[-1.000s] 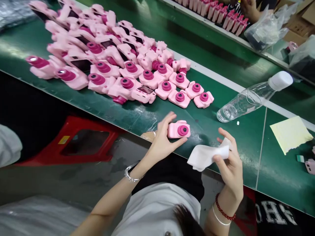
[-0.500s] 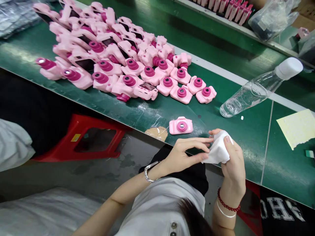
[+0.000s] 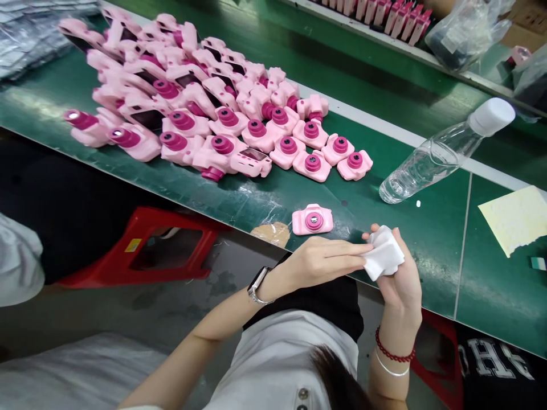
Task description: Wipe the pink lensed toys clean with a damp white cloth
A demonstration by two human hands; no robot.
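A folded white cloth [image 3: 383,254] lies in my right hand [image 3: 401,279], which cups it from below, palm turned upward. The fingers of my left hand [image 3: 322,259] are straight and pressed together at the cloth's left edge; the thumb is out of sight. Whatever may be inside the folds is hidden. A pink toy camera [image 3: 312,220] with a magenta lens ring sits at the table's near edge, just beyond my left hand and touched by neither hand.
Many pink toy cameras [image 3: 179,119] are heaped on the green table [image 3: 421,250]. A clear bottle [image 3: 440,159] with liquid leans at right, beside yellow paper [image 3: 515,219]. Red stools [image 3: 141,250] stand below. A person's sleeve [image 3: 19,259] shows at far left.
My left fingers have straightened and closed together against the cloth. The cloth now sits flatter across my right palm, and my right thumb has lifted off its top.
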